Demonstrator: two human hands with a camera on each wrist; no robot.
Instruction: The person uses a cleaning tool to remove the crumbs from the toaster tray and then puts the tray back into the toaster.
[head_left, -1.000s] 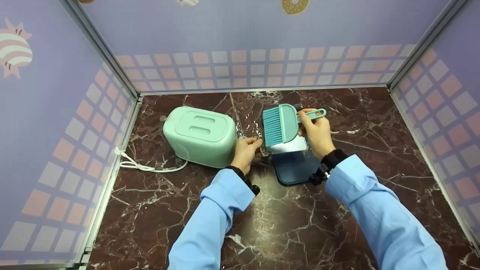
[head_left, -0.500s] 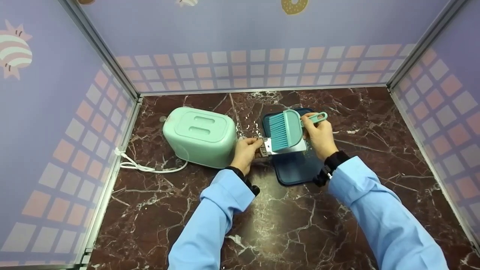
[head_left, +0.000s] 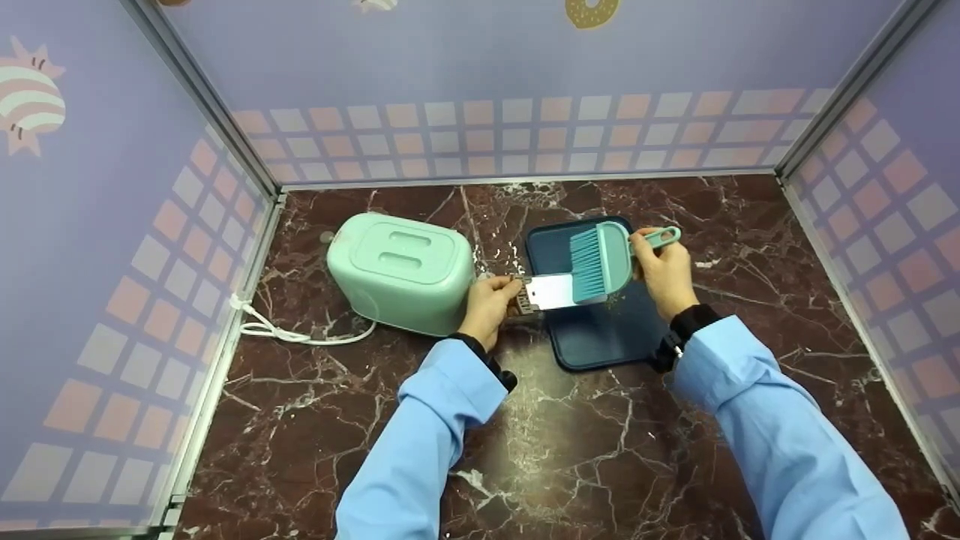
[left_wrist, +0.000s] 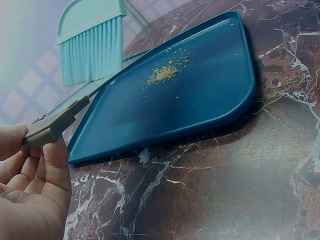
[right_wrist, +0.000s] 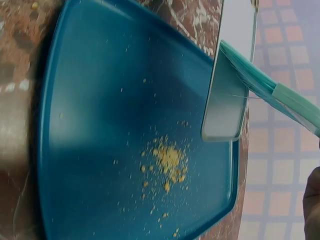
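Note:
My left hand (head_left: 486, 309) pinches the brown ridged end of a flat metal crumb tray (head_left: 551, 292) between thumb and fingers. The crumb tray reaches out to the right over a dark blue tray (head_left: 604, 343). In my right hand (head_left: 666, 276) is the handle of a small teal brush (head_left: 616, 259); its bristles lie over the far half of the metal surface. Yellow crumbs (left_wrist: 165, 73) are heaped on the blue tray, with finer bits scattered round them. From the right wrist view, the crumb tray (right_wrist: 220, 112) hangs tilted above the blue tray, bristles against it.
A mint-green toaster (head_left: 401, 270) stands just left of my left hand. Its white cord (head_left: 300, 339) trails to the left wall. Patterned panels (head_left: 495, 135) enclose the marbled tabletop (head_left: 540, 450) at the back and both sides.
The brush has moved to the right along the crumb tray, toward its far end, uncovering the metal near my left hand. My left hand and the crumb tray have hardly moved.

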